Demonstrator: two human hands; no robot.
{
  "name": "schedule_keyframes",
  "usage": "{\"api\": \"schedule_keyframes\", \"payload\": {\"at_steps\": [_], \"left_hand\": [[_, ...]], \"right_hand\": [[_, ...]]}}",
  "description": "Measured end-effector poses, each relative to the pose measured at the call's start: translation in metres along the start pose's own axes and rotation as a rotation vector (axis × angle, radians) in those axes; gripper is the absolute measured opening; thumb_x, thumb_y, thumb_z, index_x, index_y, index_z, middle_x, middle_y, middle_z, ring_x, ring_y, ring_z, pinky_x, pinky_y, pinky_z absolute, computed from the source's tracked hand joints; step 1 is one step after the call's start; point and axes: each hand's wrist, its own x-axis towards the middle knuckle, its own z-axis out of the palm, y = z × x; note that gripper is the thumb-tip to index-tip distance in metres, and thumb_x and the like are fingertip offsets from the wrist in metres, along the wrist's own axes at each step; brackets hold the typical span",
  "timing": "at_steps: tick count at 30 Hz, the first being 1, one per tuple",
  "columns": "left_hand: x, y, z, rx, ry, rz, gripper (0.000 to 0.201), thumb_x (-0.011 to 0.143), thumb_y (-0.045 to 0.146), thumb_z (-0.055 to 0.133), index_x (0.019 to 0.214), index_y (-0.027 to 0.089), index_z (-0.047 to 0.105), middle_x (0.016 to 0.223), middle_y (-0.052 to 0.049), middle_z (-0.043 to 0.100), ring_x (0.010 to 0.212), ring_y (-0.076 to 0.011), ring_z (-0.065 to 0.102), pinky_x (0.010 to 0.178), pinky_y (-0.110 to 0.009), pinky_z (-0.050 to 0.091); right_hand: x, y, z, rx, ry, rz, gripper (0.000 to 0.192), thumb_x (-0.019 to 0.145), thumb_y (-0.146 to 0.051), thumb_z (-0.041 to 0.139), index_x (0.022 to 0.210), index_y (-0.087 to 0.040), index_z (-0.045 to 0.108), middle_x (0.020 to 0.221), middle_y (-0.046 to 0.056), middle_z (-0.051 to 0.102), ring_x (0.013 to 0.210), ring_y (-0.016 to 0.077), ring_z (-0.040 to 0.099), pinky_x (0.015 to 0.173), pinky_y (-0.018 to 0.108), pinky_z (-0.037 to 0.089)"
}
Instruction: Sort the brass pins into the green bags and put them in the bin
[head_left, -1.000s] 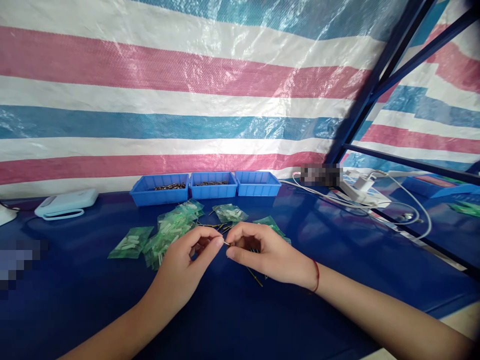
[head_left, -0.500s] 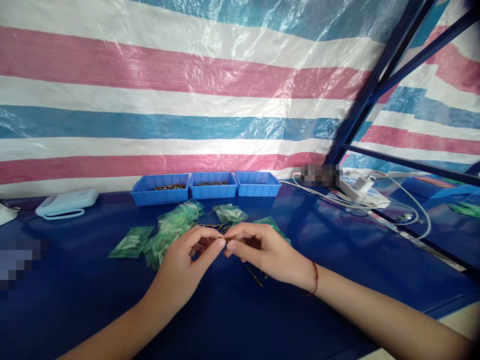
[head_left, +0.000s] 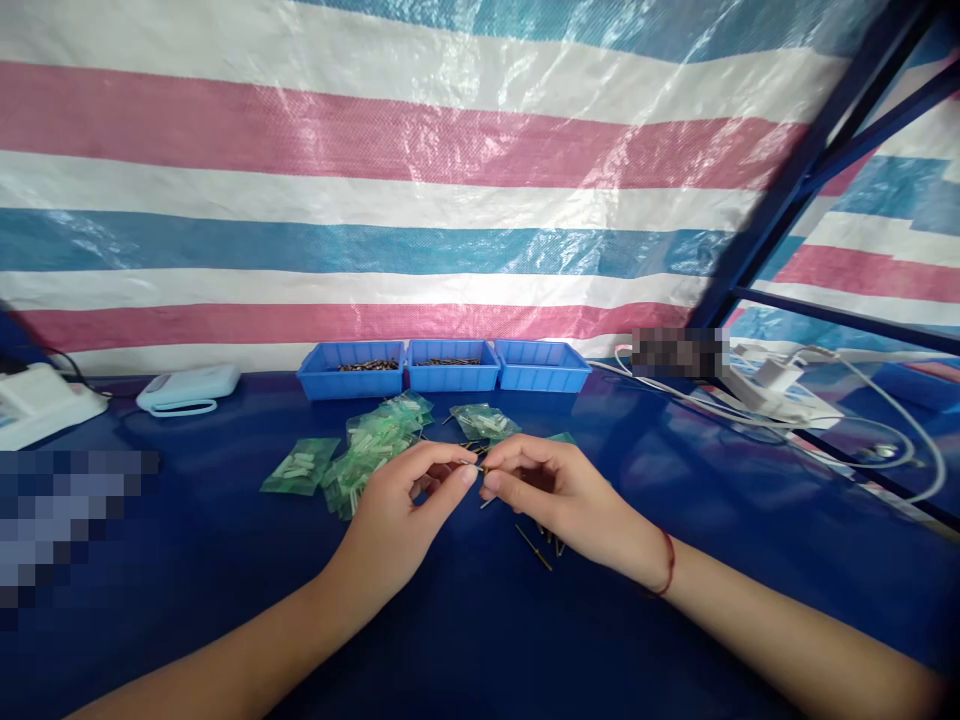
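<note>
Above the table, my left hand [head_left: 405, 505] and my right hand [head_left: 559, 490] meet with thumb and fingertips pinched. Between them is a thin metal pin [head_left: 481, 469], held by both hands; its ends are hidden by the fingertips. A second thin, pale end [head_left: 488, 503] pokes out below my right fingers. Under and beside my right hand lie several loose pins, one of them a brass-coloured pin [head_left: 534, 548] closer to me. More brass-coloured pins [head_left: 471, 446] lie just beyond the fingertips.
Green plastic bags [head_left: 379, 440] of small white pieces lie left of centre, with a separate bag [head_left: 300, 467] further left. Three blue bins [head_left: 454, 376] line the back; two hold metal parts. A light-blue device [head_left: 189, 387] sits left, and white cables [head_left: 675, 400] run right.
The view has turned slightly left, so everything sits further right in the picture. Both hands keep their pinch; the metal pin between the fingertips now shows more clearly.
</note>
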Motion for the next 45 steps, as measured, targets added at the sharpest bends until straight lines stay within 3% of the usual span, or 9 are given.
{"api": "schedule_keyframes", "payload": {"at_steps": [17,25,30,35,37,39,42,45], "left_hand": [[-0.001,-0.002,-0.001,-0.045,0.007,0.014,0.012,0.085,0.026,0.060,0.092,0.023,0.069,0.086,0.000,0.069,0.074,-0.0136,0.063,0.066,-0.025,0.052],[0.000,0.000,-0.001,-0.009,0.008,-0.017,0.012,0.086,0.026,0.058,0.090,0.022,0.068,0.086,0.000,0.068,0.073,-0.0143,0.063,0.063,-0.026,0.049],[0.000,0.000,0.001,0.140,-0.010,0.036,0.010,0.086,0.025,0.056,0.088,0.023,0.066,0.078,0.001,0.065,0.063,-0.0124,0.056,0.057,-0.025,0.044],[-0.002,-0.003,0.000,0.240,0.065,0.089,0.030,0.086,0.023,0.056,0.116,0.024,0.056,0.094,-0.001,0.064,0.070,-0.0133,0.055,0.062,-0.026,0.045],[-0.002,-0.004,-0.001,0.257,0.050,0.123,0.030,0.087,0.022,0.054,0.117,0.024,0.054,0.093,-0.001,0.063,0.071,-0.0134,0.055,0.066,-0.027,0.047],[-0.002,-0.005,-0.003,0.273,-0.003,0.172,0.023,0.088,0.019,0.052,0.109,0.024,0.059,0.093,-0.001,0.064,0.076,-0.0146,0.057,0.070,-0.028,0.047],[-0.002,-0.006,-0.005,0.322,-0.115,0.232,0.017,0.088,0.016,0.050,0.093,0.023,0.064,0.092,-0.002,0.066,0.087,-0.0178,0.059,0.079,-0.032,0.047],[-0.001,-0.009,-0.006,0.388,-0.195,0.236,0.018,0.088,0.015,0.050,0.092,0.023,0.065,0.093,-0.002,0.067,0.090,-0.0193,0.060,0.084,-0.036,0.046]], "right_hand": [[0.001,-0.001,0.002,-0.014,-0.033,0.015,0.017,0.087,-0.032,0.060,0.090,-0.016,0.064,0.080,0.003,0.069,0.067,0.0113,0.060,0.059,0.023,0.048],[0.001,0.003,0.003,-0.077,0.107,-0.081,0.013,0.084,-0.032,0.063,0.086,-0.018,0.063,0.079,0.001,0.062,0.070,0.0126,0.058,0.064,0.025,0.048],[0.000,-0.002,0.005,-0.198,0.196,-0.170,0.010,0.086,-0.028,0.058,0.084,-0.018,0.061,0.074,0.001,0.059,0.064,0.0121,0.054,0.058,0.025,0.045],[0.040,-0.015,-0.014,-0.480,0.356,-0.390,0.005,0.084,-0.020,0.057,0.081,-0.018,0.061,0.076,0.001,0.063,0.066,0.0123,0.056,0.061,0.025,0.044],[0.070,-0.015,-0.026,-0.613,0.454,-0.457,0.007,0.085,-0.020,0.055,0.083,-0.018,0.062,0.080,0.001,0.066,0.071,0.0129,0.059,0.064,0.025,0.045],[0.102,-0.010,-0.037,-0.737,0.515,-0.433,0.012,0.088,-0.020,0.050,0.087,-0.017,0.061,0.084,0.003,0.067,0.074,0.0136,0.060,0.067,0.026,0.045],[0.137,0.007,-0.046,-0.806,0.494,-0.375,0.013,0.086,-0.018,0.051,0.093,-0.015,0.062,0.086,0.007,0.069,0.075,0.0173,0.061,0.071,0.030,0.045],[0.139,0.020,-0.044,-0.861,0.401,-0.329,0.015,0.080,-0.014,0.056,0.092,-0.013,0.065,0.086,0.010,0.069,0.079,0.0211,0.061,0.076,0.035,0.044]]}}
